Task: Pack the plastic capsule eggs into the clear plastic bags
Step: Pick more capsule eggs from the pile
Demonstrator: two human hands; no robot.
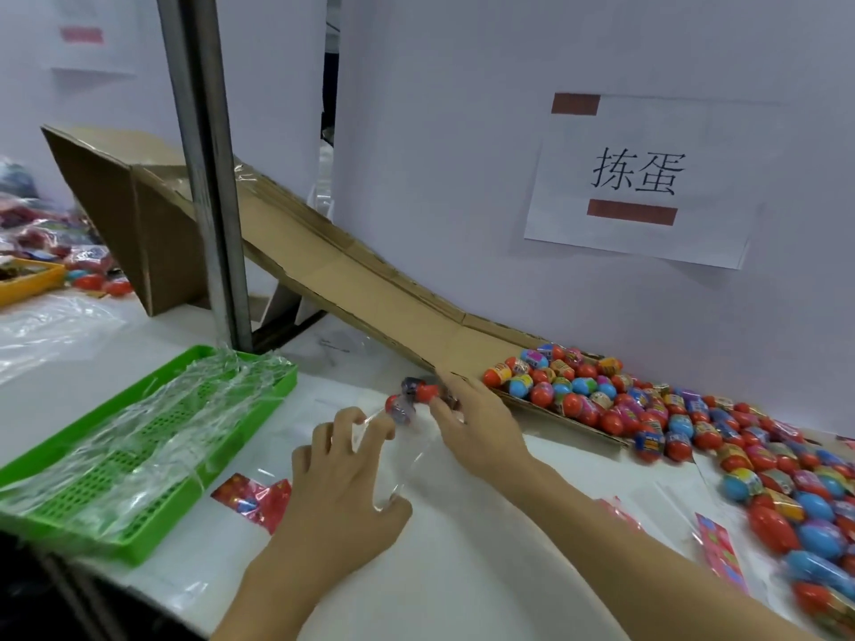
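Observation:
A clear plastic bag [407, 460] lies on the white table between my hands. My left hand [342, 478] pinches its open edge with fingers curled. My right hand [476, 423] grips a couple of capsule eggs [416, 394], red with dark wrappers, right at the bag's mouth. A big heap of capsule eggs [671, 423] in red, blue and pink lies at the foot of a cardboard chute [351, 279] and spreads along the right side of the table.
A green slotted tray [152, 460] holding clear bags stands at left. Red printed header cards [254, 497] lie near my left wrist and more at right [717, 543]. A metal post [208, 178] rises behind the tray. A yellow tray [27, 282] sits far left.

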